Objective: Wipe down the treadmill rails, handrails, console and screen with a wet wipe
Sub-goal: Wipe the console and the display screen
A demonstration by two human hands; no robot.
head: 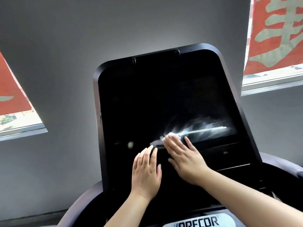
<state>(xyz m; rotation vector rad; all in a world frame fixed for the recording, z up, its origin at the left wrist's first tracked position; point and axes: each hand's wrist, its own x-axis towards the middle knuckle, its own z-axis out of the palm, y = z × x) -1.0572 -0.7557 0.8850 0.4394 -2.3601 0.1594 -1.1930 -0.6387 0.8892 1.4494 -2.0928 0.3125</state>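
Now the screen (164,99) is being cleaned: the right hand (185,159), fingers straight, presses the wet wipe (169,134) against its lower edge beside a damp streak (201,128), the left hand (146,169) rests flat and empty on the console (229,161), and the dry upper glass probably needs broad strokes next.

The screen (155,99) is glossy black inside a dark, faintly purple-grey frame (96,95), and a streaky whitish smear (201,128) fans across its lower right, next to the white wipe (170,134). Behind it the wall (65,46) is plain grey, while the banners (277,30) seen through the windows on either side are orange-red with pale grey-green characters, and a patch of green foliage (6,119) shows low in the left window. At the bottom edge, a white label (200,223) carries dark lettering with a blue mark at its left.
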